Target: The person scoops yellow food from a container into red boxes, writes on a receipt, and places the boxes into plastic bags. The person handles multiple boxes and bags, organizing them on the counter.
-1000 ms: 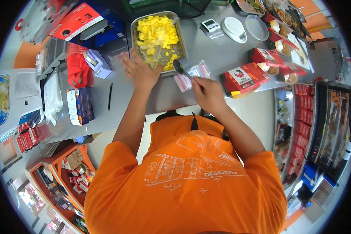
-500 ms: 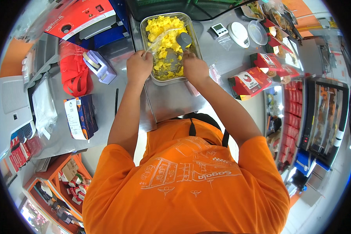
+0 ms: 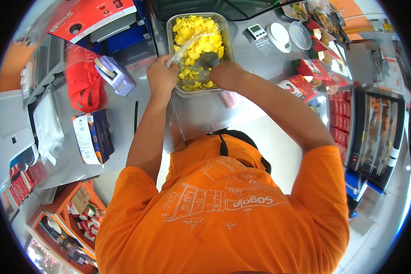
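A rectangular metal tray (image 3: pixel 231 50) holds yellow crumbled pieces that look like scrambled egg (image 3: pixel 196 35). Over its left rim my left hand (image 3: pixel 162 75) is closed, pinching the edge of a clear plastic bag (image 3: pixel 186 47) that stretches across the food. My right hand (image 3: pixel 227 76) is closed inside the near right part of the tray. It grips a dark grey scoop (image 3: pixel 209 59), whose round head rests against the yellow pieces; its handle is hidden by my fingers. Fewer pieces lie on the tray's near end than its far end.
Left on the steel counter are a lilac tape dispenser (image 3: pixel 114 75), red bags (image 3: pixel 84 80), a dark box (image 3: pixel 93 137) and a red-and-blue machine (image 3: pixel 96 20). To the right sit a small timer (image 3: pixel 256 31), a white scale (image 3: pixel 278 37), a clear lid (image 3: pixel 301 35) and red food boxes (image 3: pixel 301 86).
My right hand has turned and shifted slightly left, its elbow swinging outward to the right. The scoop has tipped and moved nearer to me in the tray. My left hand stays on the bag.
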{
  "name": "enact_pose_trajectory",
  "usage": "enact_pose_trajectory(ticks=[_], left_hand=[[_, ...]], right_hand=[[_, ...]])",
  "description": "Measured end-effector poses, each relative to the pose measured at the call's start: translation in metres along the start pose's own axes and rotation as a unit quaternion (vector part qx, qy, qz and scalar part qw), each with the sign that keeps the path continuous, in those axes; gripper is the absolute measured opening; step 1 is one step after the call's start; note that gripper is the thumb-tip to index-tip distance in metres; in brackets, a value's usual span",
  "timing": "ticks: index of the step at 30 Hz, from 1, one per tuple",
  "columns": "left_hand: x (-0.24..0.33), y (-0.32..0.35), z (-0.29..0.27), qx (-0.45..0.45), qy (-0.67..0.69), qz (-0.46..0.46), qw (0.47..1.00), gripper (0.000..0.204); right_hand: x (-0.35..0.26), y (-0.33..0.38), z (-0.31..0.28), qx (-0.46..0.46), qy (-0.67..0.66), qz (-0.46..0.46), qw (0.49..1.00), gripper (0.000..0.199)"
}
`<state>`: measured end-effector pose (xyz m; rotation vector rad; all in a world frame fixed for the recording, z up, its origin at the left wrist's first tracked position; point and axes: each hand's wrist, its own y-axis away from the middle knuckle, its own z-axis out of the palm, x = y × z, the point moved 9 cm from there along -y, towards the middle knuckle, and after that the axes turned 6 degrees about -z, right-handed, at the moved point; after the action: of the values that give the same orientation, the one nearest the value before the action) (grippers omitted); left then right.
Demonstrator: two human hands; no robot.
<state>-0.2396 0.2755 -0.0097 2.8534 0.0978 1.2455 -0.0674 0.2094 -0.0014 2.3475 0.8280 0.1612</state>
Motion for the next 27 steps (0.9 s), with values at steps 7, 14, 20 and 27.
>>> enact_pose_trajectory(ticks=[7,14,20,27], left_hand=[[-0.004,0.009,0.004,0.015,0.065,-0.045,0.997,0.034],[-0.012,0.011,0.008,0.018,0.072,-0.053,0.996,0.035],[-0.018,0.006,0.004,-0.012,0.103,-0.046,0.994,0.038],[-0.034,0.001,0.016,-0.132,0.276,-0.073,0.949,0.052]], right_hand=[[-0.031,0.022,0.007,0.119,-0.211,-0.047,0.969,0.023],[-0.009,0.013,0.002,0.156,-0.476,-0.012,0.865,0.027],[0.016,0.011,0.067,0.065,-0.795,0.053,0.6,0.021],[0.026,0.055,0.081,0.13,-0.892,0.032,0.432,0.032]])
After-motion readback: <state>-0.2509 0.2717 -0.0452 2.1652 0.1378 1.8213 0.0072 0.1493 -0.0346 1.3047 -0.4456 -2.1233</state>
